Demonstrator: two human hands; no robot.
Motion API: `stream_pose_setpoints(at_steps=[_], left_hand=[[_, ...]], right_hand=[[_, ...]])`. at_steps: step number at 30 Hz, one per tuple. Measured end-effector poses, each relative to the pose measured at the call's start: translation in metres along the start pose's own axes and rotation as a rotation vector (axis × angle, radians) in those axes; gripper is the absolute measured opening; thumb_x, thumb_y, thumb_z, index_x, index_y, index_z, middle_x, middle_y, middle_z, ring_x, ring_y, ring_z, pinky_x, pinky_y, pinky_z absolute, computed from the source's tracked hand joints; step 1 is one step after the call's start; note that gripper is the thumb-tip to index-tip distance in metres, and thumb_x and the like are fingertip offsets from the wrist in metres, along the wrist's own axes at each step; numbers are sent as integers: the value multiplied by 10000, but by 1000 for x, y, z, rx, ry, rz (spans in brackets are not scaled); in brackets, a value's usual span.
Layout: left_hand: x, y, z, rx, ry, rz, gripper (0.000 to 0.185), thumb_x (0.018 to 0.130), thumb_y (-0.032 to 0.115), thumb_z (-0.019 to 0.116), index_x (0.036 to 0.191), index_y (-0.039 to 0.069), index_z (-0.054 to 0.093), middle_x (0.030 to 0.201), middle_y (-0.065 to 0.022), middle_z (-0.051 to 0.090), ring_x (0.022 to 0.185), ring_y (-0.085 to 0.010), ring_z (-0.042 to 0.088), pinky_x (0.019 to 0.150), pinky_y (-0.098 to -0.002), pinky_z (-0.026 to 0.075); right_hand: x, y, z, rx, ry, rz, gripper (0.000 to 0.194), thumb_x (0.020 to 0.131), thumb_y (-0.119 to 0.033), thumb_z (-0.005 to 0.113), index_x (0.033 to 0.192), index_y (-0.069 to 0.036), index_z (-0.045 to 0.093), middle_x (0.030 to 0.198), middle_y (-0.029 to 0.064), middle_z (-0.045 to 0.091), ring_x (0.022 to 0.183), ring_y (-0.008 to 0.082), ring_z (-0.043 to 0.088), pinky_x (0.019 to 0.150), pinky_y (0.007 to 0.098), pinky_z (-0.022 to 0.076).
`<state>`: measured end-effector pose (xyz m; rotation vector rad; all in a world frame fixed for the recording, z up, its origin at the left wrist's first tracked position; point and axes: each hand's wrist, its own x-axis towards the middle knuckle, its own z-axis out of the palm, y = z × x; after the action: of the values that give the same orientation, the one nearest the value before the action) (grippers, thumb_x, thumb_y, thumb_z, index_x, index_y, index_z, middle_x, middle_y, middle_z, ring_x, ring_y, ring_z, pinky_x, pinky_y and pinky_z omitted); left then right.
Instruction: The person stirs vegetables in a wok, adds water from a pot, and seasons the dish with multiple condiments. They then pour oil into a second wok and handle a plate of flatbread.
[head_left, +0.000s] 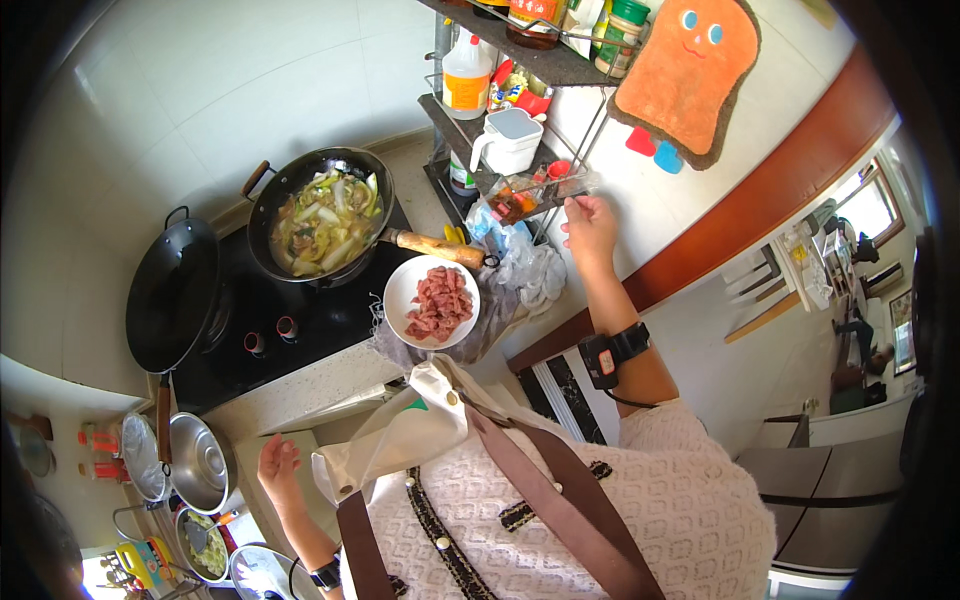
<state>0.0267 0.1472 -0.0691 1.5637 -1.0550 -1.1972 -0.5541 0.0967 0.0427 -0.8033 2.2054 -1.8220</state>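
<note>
Raised at the right, my right hand (591, 231) has curled fingers at the edge of the spice rack's lowest visible shelf, near a clear plastic bag of red and brown dried seasoning (511, 204); whether it grips anything is unclear. My left hand (279, 463) hangs below the counter with fingers loosely bent and nothing in it. On the cooktop stands a black wok (259, 217) with cooked cabbage (330, 217) in liquid, its wooden handle (439, 249) pointing right. Beside that handle, a white plate (397, 300) holds raw sliced meat (441, 304).
An empty black wok (176, 292) sits on the left burner. Steel bowls (202, 461) are at lower left. A white lidded container (514, 141) and bottles (466, 79) fill the rack. Crumpled plastic bags (536, 274) lie beneath it. An orange towel (686, 75) hangs on the wall.
</note>
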Motion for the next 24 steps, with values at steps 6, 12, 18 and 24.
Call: stream_pose_setpoints(at_steps=[6, 12, 18, 24], left_hand=[[7, 13, 18, 13, -29, -47, 248, 927, 133, 635, 1153, 33, 627, 921, -13, 676, 813, -98, 633, 669, -228, 480], [30, 24, 16, 33, -51, -29, 235, 920, 114, 628, 1141, 33, 628, 932, -21, 681, 805, -95, 628, 662, -224, 467], [61, 34, 12, 11, -72, -7, 240, 917, 94, 610, 1147, 24, 624, 931, -31, 681, 797, -99, 631, 655, -224, 469], [84, 40, 0, 7, -84, -13, 261, 920, 116, 613, 1160, 14, 614, 947, -44, 682, 805, -110, 632, 672, -234, 485]], right_hand=[[-12, 5, 12, 66, -65, 33, 244, 897, -164, 673, 996, 44, 593, 866, 85, 639, 685, 122, 599, 550, 271, 535], [-31, -15, 27, 65, -67, 25, 245, 902, -168, 677, 1017, 29, 588, 855, 77, 645, 691, 116, 600, 571, 269, 532], [-33, -55, 37, 94, -25, -64, 223, 913, -171, 672, 1006, 14, 591, 855, 80, 654, 708, 119, 614, 597, 283, 537], [-29, -116, 38, -146, 170, -499, 254, 892, -194, 691, 1027, 1, 598, 882, 97, 653, 703, 166, 624, 634, 321, 524]])
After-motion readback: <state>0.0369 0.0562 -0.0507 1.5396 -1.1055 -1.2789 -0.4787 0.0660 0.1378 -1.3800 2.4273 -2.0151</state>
